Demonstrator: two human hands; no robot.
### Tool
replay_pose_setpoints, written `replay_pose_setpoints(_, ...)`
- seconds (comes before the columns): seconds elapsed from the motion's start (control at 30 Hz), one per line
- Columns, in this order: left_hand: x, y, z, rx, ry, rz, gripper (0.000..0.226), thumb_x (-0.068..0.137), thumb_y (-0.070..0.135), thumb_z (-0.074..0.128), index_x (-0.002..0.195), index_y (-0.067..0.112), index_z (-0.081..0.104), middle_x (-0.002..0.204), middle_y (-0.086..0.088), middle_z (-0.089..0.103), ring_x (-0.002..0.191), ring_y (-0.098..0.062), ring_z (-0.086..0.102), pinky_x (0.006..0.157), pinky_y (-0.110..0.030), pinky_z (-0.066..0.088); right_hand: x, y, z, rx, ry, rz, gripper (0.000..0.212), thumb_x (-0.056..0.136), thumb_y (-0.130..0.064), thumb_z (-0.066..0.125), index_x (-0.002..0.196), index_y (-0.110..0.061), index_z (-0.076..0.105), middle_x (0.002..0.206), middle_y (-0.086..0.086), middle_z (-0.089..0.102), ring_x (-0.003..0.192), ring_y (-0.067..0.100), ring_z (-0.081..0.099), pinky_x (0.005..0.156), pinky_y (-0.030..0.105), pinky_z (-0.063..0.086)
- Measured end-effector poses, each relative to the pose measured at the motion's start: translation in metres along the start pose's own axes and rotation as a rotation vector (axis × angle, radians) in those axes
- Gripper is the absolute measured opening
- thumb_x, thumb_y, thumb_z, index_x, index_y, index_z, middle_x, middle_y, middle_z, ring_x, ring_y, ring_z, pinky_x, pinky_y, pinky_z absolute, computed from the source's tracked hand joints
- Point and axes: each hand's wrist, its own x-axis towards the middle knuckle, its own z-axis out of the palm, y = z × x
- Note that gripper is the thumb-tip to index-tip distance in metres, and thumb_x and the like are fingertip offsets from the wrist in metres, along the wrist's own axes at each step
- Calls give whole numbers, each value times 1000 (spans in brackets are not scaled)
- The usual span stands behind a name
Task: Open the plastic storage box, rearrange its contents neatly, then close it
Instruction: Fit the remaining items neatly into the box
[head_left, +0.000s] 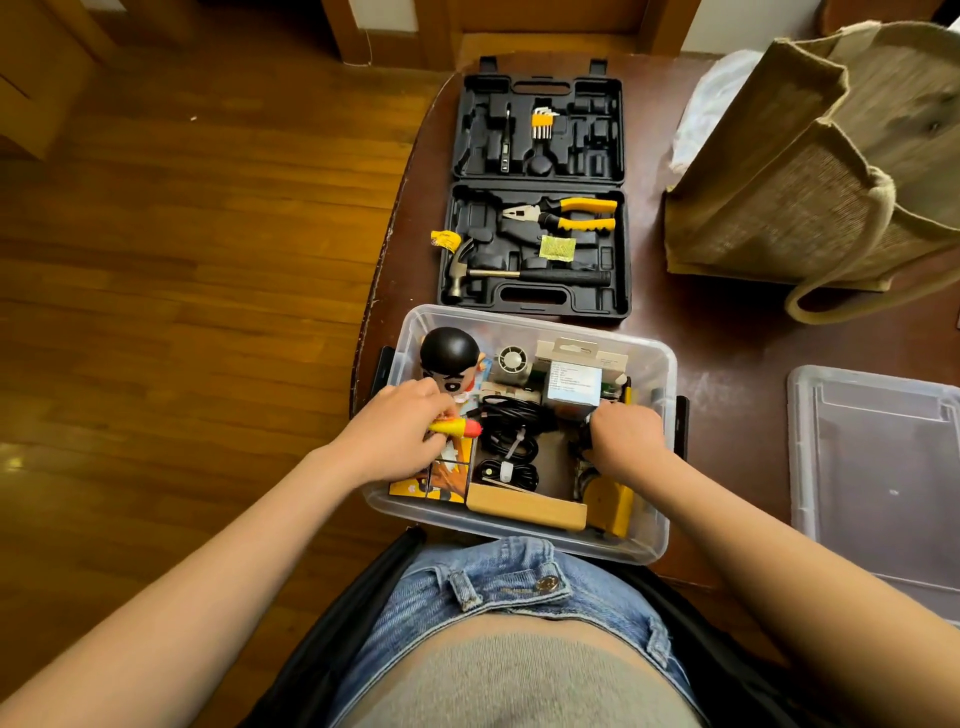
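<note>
The clear storage box (524, 535) sat open at the near edge of the worktop (727, 353), its lid (878, 467) lying apart toward the right edge. Both hands were inside it — the left hand (400, 431) curled around a yellow-and-red toy (460, 427) beside a black-haired figurine (449, 353), the right hand (626, 431) curled down among the things near a white carton (574, 382); what it gripped I could not tell. Black cables (511, 436) lay between the hands. Beyond the box an open tool case (537, 192) held pliers (566, 213) and a hammer (498, 275) — a jute bag (810, 171) stood toward the far right corner.

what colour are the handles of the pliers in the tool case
Yellow and black, on the pliers in the open tool case; seen in the head view.
</note>
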Motion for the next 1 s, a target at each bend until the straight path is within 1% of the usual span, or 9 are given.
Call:
replay_pose_setpoints(0.1,-7,-2,5,123,-19,46,28,84,38,58,110,30,53,101,9,49,98,-11,45,91,-29,35,1,-1,-1,15,-28,-24,18,87,-24,60,100,-12,63,86,1,60,67,18,49,52,25,37)
replay_pose_setpoints(0.2,-5,1,4,191,-7,36,31,79,48,63,103,32,52,102,9,49,102,-12,46,93,-29,35,-2,2,-5,44,-55,-58,11,84,-22,60,80,-12,56,67,-2,47,67,19,50,49,24,37)
replay_pose_setpoints(0.27,-1,3,0,217,-34,13,37,75,55,65,102,32,52,104,8,48,103,-13,45,92,-30,35,-6,6,-7,93,-82,-81,26,82,-22,61,65,-14,42,62,-3,39,66,19,48,45,22,32)
replay_pose_setpoints(0.37,7,13,-10,144,-53,2,52,70,63,65,110,32,52,106,10,43,104,-12,42,91,-32,35,-12,12,-12,185,-113,-109,34,79,-23,65,67,-18,34,69,-2,44,68,20,48,44,22,28)
replay_pose_setpoints(0.47,19,31,-17,-44,24,40,41,80,55,62,111,30,54,105,9,46,109,-13,46,94,-33,36,-16,15,-12,283,-92,-122,21,77,-25,64,88,-16,48,83,0,54,74,20,52,47,22,32)
replay_pose_setpoints(0.6,42,59,-16,-58,-57,122,21,91,34,58,110,29,62,114,3,54,113,-18,49,93,-37,43,-21,11,-7,403,-40,-89,37,78,-32,65,109,-17,54,102,2,61,86,20,57,62,25,44)
replay_pose_setpoints(0.7,56,72,-7,0,-123,149,24,92,25,55,115,28,64,119,2,54,112,-17,51,91,-39,45,-24,5,-1,445,-12,-81,37,77,-35,66,108,-18,54,104,1,61,89,19,57,67,27,48)
replay_pose_setpoints(0.87,63,87,3,-259,-271,141,56,84,21,65,136,21,44,127,-3,54,102,-12,52,84,-25,42,-29,5,-7,833,-36,-35,34,74,-37,70,95,-10,66,94,9,67,86,22,62,74,37,52)
replay_pose_setpoints(1.0,65,91,5,-357,-433,169,66,80,12,65,139,19,36,128,-2,51,110,-18,52,90,-29,44,-33,5,-15,1149,-73,21,35,78,-36,72,92,-4,67,83,15,71,67,19,65,76,42,56)
